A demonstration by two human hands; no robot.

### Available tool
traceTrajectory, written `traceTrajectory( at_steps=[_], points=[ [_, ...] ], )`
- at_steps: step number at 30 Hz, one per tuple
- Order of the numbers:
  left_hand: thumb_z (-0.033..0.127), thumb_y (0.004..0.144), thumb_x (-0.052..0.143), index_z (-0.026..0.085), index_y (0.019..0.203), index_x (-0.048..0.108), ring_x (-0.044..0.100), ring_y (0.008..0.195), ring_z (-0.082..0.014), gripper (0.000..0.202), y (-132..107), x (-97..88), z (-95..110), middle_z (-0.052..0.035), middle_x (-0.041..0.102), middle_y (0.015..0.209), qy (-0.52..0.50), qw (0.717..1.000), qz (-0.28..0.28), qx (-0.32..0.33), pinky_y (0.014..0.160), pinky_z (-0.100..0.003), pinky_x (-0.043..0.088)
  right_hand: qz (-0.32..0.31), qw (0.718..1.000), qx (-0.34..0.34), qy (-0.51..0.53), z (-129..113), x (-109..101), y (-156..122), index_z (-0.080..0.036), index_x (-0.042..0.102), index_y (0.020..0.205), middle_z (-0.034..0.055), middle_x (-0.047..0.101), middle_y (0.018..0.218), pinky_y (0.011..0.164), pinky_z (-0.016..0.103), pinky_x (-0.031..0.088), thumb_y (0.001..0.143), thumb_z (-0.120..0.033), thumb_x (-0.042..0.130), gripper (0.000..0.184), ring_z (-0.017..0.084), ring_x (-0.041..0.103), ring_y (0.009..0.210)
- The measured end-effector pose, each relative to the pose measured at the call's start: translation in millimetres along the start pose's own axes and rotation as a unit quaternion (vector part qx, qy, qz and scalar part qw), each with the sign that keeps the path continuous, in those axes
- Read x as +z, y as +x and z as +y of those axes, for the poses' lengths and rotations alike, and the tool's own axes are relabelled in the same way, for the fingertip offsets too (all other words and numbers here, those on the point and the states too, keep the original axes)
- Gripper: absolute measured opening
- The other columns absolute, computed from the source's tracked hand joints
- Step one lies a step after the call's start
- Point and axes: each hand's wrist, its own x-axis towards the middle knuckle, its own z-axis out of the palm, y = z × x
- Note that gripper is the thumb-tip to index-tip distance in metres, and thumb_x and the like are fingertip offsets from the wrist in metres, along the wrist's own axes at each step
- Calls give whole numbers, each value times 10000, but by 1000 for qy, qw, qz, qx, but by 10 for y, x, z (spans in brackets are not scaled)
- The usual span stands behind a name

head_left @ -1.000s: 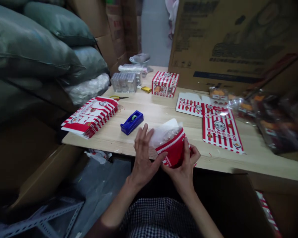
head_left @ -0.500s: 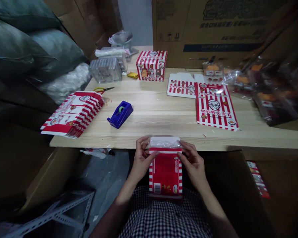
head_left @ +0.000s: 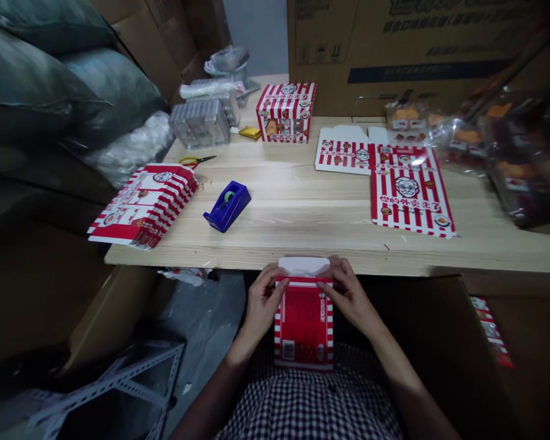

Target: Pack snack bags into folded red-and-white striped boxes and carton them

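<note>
A red and white striped paper box [head_left: 304, 321] stands on my lap, just below the table's front edge. My left hand [head_left: 261, 302] grips its upper left side, with the fingers curled at the top. On the upper right side, my right hand [head_left: 348, 293] holds it too, fingers pressing on the white top flap [head_left: 304, 266], which lies folded over the opening.
On the wooden table [head_left: 302, 214] lie a blue tape dispenser [head_left: 228, 206], a stack of flat striped boxes [head_left: 144, 205] at the left, yellow-handled scissors [head_left: 196, 161], a made-up striped box [head_left: 285, 112], flat unfolded boxes [head_left: 407, 189], clear plastic trays [head_left: 199, 122] and bagged goods [head_left: 508, 153] at the right.
The box came off the table edge down onto my lap and stood upright. The clear plastic that showed at its top is now covered by the white flap.
</note>
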Motion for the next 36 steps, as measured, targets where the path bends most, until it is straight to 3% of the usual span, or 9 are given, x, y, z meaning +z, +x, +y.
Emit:
traceTrajectory(
  at_steps=[4,8,11,14,16,19,22,29,36],
  points=[
    [285,976,572,171,864,666,603,1006,-183,186,108,-155,95,-77,630,1023,47,995,-78,27,895,-276,441,-46,999,4,2,-68,-56,80,-212,648,776,50,501,1011,907,337,483,961,-360,622,238,198,540,1017],
    [261,974,572,174,846,660,532,1240,-224,178,115,-285,168,-116,592,1262,53,994,-90,28,1028,-318,383,-42,999,10,22,-142,-58,23,-227,709,900,84,501,1280,1022,364,459,971,-359,607,181,229,508,1236],
    [257,977,565,172,821,648,498,1291,-238,196,79,-314,204,-117,557,1359,43,995,-86,20,1055,-330,357,-13,998,11,54,-161,18,-62,-256,714,981,69,571,1261,1053,375,444,981,-326,598,136,217,555,1212],
    [289,984,555,173,788,607,579,984,-181,233,62,-293,194,-74,621,1093,26,997,-79,-5,854,-275,418,21,997,19,68,-142,144,-104,-254,720,953,56,628,1178,1019,361,466,965,-318,624,116,214,590,1159],
    [311,989,543,176,773,572,519,776,-143,257,68,-272,169,-20,570,870,16,997,-79,-20,726,-255,393,65,992,37,101,-115,240,-110,-264,715,1030,57,625,1225,1017,358,479,953,-321,639,123,217,592,1182],
    [322,989,539,177,765,549,458,705,-130,268,80,-252,135,14,501,759,18,997,-72,-25,690,-256,363,150,964,72,208,-68,358,-115,-316,630,1200,41,598,1316,954,343,532,903,-303,705,307,186,656,1075],
    [318,985,547,176,762,548,456,712,-131,265,79,-245,116,17,506,757,16,998,-62,-25,686,-259,354,169,948,88,254,-31,384,-120,-309,627,1176,40,596,1331,901,322,555,860,-312,751,340,163,680,981],
    [337,987,550,177,760,536,432,681,-126,278,86,-268,108,18,478,750,-5,995,-91,-28,653,-257,336,3,989,64,134,-51,135,0,-230,682,944,16,651,935,816,289,498,899,-372,709,152,168,612,895],
    [360,989,537,179,739,537,505,792,-163,309,98,-286,151,-19,516,814,6,993,-119,-14,747,-267,393,-89,994,43,40,-166,-79,77,-210,643,726,1,588,764,729,301,455,971,-417,596,324,162,534,763]
  ],
)
